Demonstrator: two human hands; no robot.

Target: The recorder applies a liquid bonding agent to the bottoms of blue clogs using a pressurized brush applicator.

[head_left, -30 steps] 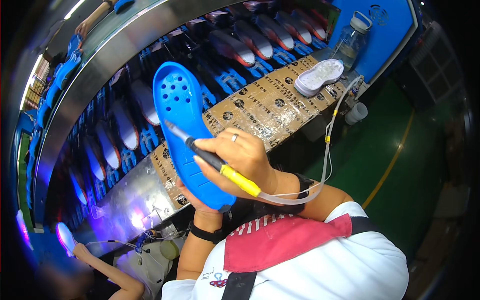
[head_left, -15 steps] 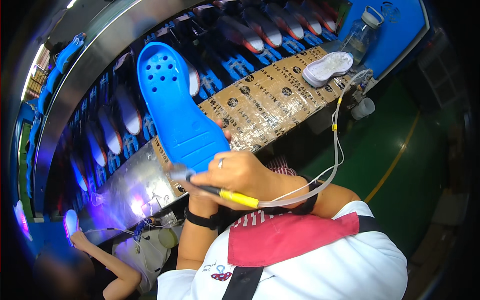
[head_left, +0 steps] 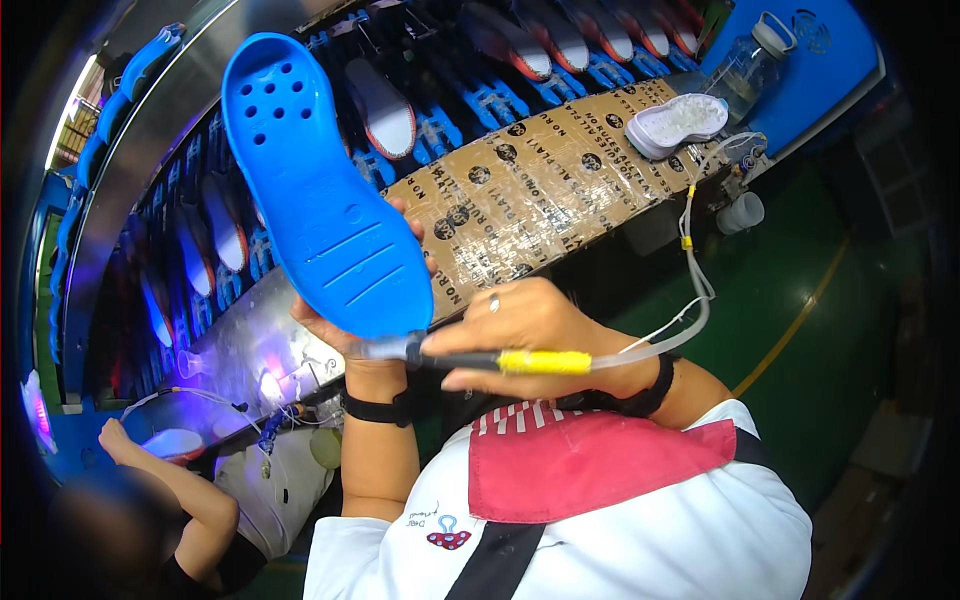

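Beyond both your hands, a line of dark shoes (head_left: 378,108) stretches away on blue holders (head_left: 498,106), with a cardboard-covered ledge (head_left: 555,180) between them and your right hand (head_left: 530,325). Largest of what you handle is the blue sole (head_left: 350,235): it lies across your left hand (head_left: 325,325), its holed end reaching up and away to the left, its grooved heel end nearest your body. Your left hand cradles it from beneath, with fingers showing at the right edge; most of that grip is hidden. Against the shoes behind, the sole sits further left than a second ago, and your right hand no longer crosses its grooves, so the whole upper face shows. Well beyond your right hand, toward the right, are a clear bottle (head_left: 750,72) and a white sole (head_left: 678,125). Your right hand pinches a black-and-yellow brush (head_left: 545,362), whose clear tube (head_left: 705,285) trails off to the right. Its blurred bristles (head_left: 382,348) were over the narrow waist; now they are at the heel's near edge, though whether they touch it I cannot tell. That suggests the brushing has shifted from the waist to the heel rim.
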